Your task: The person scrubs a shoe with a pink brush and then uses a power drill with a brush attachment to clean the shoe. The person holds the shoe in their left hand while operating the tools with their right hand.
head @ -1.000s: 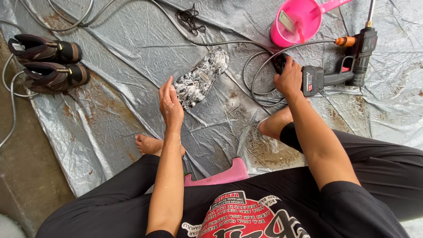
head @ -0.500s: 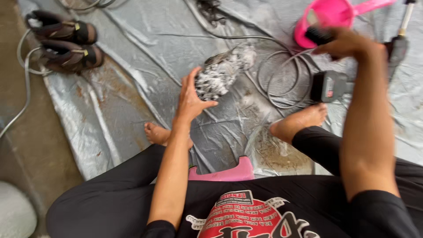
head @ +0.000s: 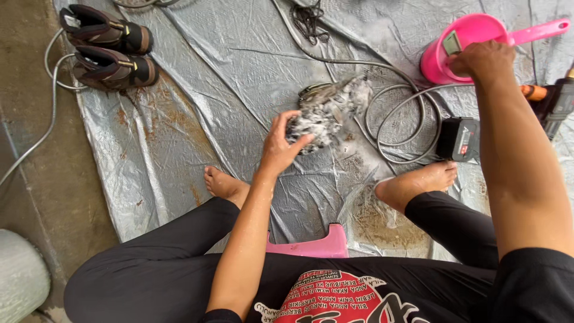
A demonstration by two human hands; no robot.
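While the head view looks straight down, I record the left hand (head: 280,146) with fingers spread, its fingertips touching the near edge of a soapy shoe (head: 327,110) that lies on its side on the grey tarpaulin (head: 197,90), covered in white foam. That hand is open, resting against the shoe rather than clamped round it.

My right hand (head: 483,60) is raised at the rim of a pink dipper (head: 460,39), knuckles up and fingers curled down over the edge; I cannot tell whether they are actually closed on it. A small rectangular pale label sits on the dipper's wall just beside that hand, and the dipper's pink handle points off to the right.

Between the shoe and the dipper a grey hose (head: 397,122) lies in loose coils. A black battery pack (head: 459,139) with a small red and white label rests near the right foot (head: 418,182). A black tool with an orange fitting (head: 547,101) lies at the right edge, partly behind the forearm.

Further out, a pair of dark brown shoes (head: 107,51) stands at the top left corner of the tarpaulin, well apart from the hands. A pink stool (head: 311,245) shows between the knees, and the left foot (head: 224,184) rests on the tarpaulin.
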